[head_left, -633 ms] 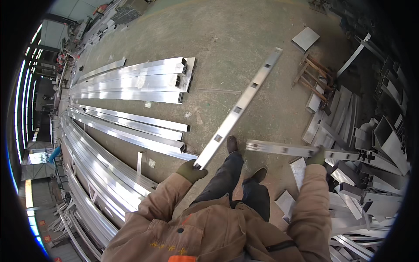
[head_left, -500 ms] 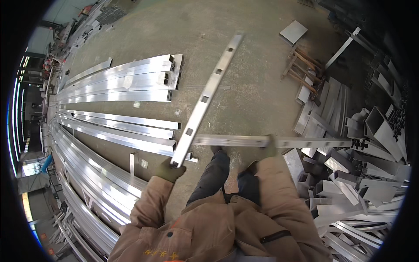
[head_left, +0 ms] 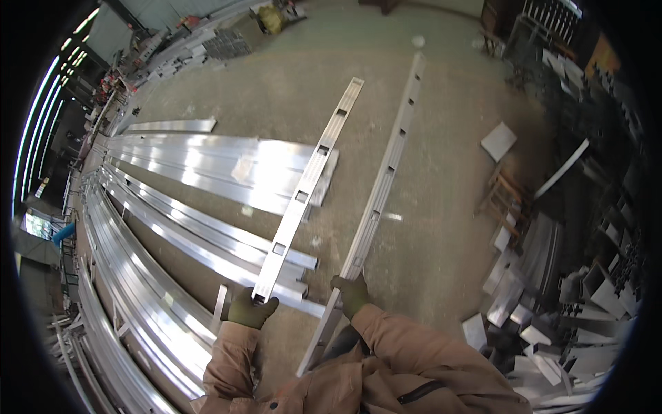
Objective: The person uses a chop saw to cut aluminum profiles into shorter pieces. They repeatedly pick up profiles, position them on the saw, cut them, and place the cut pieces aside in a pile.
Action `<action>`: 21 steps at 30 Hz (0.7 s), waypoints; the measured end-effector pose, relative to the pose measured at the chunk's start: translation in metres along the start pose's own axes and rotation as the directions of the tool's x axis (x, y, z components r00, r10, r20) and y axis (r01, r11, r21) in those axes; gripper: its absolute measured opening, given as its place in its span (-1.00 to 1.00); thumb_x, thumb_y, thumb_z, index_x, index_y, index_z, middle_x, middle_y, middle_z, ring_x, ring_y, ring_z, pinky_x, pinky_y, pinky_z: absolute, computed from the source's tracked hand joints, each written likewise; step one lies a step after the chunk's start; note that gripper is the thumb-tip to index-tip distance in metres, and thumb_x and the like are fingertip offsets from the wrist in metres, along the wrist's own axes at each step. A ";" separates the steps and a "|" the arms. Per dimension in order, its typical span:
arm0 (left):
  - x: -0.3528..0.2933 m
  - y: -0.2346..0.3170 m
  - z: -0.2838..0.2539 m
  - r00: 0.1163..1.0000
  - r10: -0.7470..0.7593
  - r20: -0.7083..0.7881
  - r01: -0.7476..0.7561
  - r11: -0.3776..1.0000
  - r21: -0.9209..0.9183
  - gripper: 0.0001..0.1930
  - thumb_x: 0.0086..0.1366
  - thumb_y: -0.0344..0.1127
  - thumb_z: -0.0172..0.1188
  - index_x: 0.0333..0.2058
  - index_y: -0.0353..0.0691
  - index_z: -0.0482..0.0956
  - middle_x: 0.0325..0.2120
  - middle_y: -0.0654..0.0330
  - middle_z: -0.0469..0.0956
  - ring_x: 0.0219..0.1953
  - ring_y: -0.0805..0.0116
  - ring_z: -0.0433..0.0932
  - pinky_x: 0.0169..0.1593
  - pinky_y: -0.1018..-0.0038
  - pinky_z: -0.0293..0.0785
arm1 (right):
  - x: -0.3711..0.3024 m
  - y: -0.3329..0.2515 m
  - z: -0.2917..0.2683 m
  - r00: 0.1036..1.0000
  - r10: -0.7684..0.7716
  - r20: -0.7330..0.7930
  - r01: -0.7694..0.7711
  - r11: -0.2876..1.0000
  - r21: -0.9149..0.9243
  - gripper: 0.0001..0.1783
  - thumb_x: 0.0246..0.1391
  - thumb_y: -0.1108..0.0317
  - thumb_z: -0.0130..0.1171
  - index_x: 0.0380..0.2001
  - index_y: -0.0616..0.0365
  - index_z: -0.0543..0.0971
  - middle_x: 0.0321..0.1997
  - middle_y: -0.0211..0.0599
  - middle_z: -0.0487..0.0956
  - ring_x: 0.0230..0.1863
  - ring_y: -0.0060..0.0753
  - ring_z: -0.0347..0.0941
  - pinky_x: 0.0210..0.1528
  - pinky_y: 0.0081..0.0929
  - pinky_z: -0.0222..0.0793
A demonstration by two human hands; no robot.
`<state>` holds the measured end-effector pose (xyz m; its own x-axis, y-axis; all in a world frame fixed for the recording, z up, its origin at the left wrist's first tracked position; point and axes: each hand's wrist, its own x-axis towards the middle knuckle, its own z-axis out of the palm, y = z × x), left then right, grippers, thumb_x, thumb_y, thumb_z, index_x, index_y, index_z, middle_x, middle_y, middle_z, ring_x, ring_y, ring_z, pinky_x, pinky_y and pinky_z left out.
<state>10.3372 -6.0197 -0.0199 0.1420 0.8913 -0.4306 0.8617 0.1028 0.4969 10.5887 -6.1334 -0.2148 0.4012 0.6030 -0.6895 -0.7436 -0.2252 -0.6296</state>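
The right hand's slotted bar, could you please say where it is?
In the head view, the slotted bar in the right hand slants up near the middle, just right of the other slotted bar, held in the left hand.

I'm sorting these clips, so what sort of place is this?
Likely a metalworking workshop: long, shiny silver metal profiles lie in rows, angular silver metal pieces are heaped at right, and the left hand holds a straight silver metal bar with holes.
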 end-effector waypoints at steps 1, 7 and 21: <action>0.009 0.004 -0.008 0.998 0.001 -0.059 0.001 1.000 0.028 -0.31 0.26 0.26 0.73 -0.07 -0.35 0.84 -0.33 0.13 0.83 -0.30 0.29 0.77 -0.17 0.20 0.70 | 0.004 -0.022 0.018 0.995 -0.082 0.061 0.084 0.995 -0.045 -0.58 0.15 0.43 0.53 0.07 0.27 0.67 -0.22 -0.23 0.72 -0.27 -0.24 0.68 -0.17 -0.18 0.64; 0.073 0.086 -0.048 0.969 0.058 -0.242 -0.110 0.972 -0.208 -0.30 0.37 0.29 0.69 0.02 -0.34 0.83 -0.31 0.19 0.81 -0.26 0.34 0.74 -0.13 0.25 0.70 | 0.012 -0.142 0.088 0.894 -0.414 0.168 0.447 0.841 -0.304 -0.33 0.25 0.22 0.59 0.33 0.31 0.66 0.18 -0.01 0.86 0.17 -0.04 0.83 0.26 -0.07 0.71; 0.265 0.452 -0.031 0.784 0.388 -0.484 -0.618 0.424 -0.662 -0.42 0.62 0.20 0.51 0.07 -0.31 0.71 -0.27 0.18 0.78 -0.25 0.37 0.70 -0.10 0.31 0.64 | 0.074 -0.438 0.094 0.713 -0.674 0.192 0.678 0.594 -0.434 -0.37 0.29 -0.01 0.72 0.13 0.28 0.74 -0.02 -0.19 0.86 -0.04 -0.30 0.78 0.09 -0.17 0.71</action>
<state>10.7492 -5.7233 0.1135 0.2095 0.9529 0.2195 -0.0449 -0.2149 0.9756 10.8942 -5.9187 0.0440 0.6847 0.7289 0.0013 0.0622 -0.0567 -0.9964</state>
